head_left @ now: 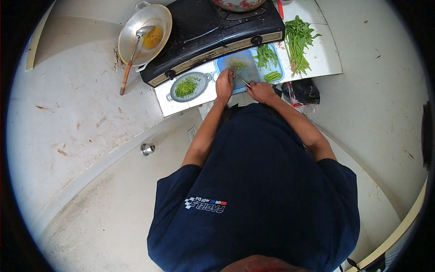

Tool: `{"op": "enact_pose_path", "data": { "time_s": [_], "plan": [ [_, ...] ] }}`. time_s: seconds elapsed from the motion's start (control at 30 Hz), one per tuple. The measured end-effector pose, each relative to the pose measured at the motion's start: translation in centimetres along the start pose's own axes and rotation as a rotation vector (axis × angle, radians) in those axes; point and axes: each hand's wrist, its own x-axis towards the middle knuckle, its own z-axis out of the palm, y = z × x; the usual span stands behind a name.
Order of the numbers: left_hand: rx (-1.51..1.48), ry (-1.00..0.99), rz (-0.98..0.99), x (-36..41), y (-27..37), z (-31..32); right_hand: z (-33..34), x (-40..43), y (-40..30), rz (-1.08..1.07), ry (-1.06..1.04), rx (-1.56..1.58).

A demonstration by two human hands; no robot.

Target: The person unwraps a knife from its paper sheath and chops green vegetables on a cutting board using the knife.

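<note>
My right hand [262, 91] grips a knife [242, 80] whose blade slants up and left over a worn blue cutting board [249, 69]. My left hand [224, 83] is at the board's left edge, fingertips bent at the knife's tip; whether they pinch anything is too small to tell. A little heap of chopped greens [239, 64] lies on the board just beyond the blade. To the right, a light-blue tray [279, 63] carries leafy greens [266, 56] and a short bundle of cut stems [273, 76]. Left of my hands, a grey oval dish [203, 89] contains finely chopped greens [185, 87].
A black two-burner gas stove [204, 40] borders the white tiled counter [319, 61]. On its left sits a wok [127, 44] with a wooden-handled spatula [128, 73] and yellow liquid; a floral pot [239, 4] is at right. Stemmed greens [299, 44] and a black plastic bag [307, 91] lie rightward.
</note>
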Motion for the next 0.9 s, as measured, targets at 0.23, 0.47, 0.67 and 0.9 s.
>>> {"op": "enact_pose_path", "data": {
  "time_s": [0.23,0.47,0.67,0.9],
  "plan": [
    [0.032,0.007,0.089,-0.4,-0.4,-0.2,0.0,-0.1,0.1,0.004,-0.008,0.022],
    [0.089,-0.009,0.116,-0.7,-1.3,0.0,0.5,-0.1,0.3,-0.009,0.014,0.024],
    [0.257,0.074,0.235,-0.4,-0.7,0.0,0.3,-0.1,0.2,0.007,0.009,0.032],
    [-0.059,0.016,-0.069,0.1,-0.7,0.5,-0.5,-0.3,0.0,0.009,-0.012,0.047]
  ]
}}
